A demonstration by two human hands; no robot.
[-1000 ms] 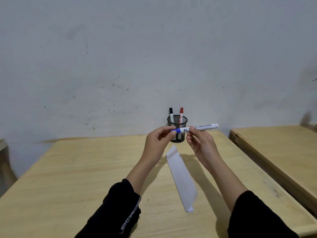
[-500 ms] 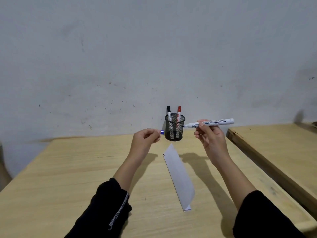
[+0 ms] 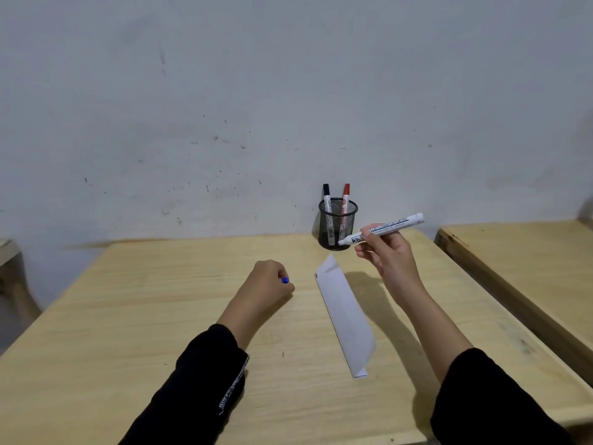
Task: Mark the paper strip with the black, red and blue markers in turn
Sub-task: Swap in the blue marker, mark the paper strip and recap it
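A white folded paper strip [image 3: 345, 313] lies slantwise on the wooden table [image 3: 134, 316], between my hands. My right hand [image 3: 386, 252] holds the uncapped blue marker [image 3: 385, 229] above the strip's far end, tip pointing left toward the holder. My left hand [image 3: 268, 285] rests low on the table to the left of the strip, closed around the blue cap [image 3: 285, 280], of which only the end shows. The black marker [image 3: 326, 197] and the red marker [image 3: 345, 198] stand capped in a black mesh holder [image 3: 337, 224] at the table's far edge.
A grey scuffed wall [image 3: 288, 91] rises right behind the table. A second wooden table [image 3: 526, 255] stands to the right across a narrow gap. Part of a pale chair or stool [image 3: 9, 261] shows at the far left.
The cap has come off the blue marker. My left hand dropped down and left to the table with the cap; my right hand carried the marker to the right and tilted its tip downward.
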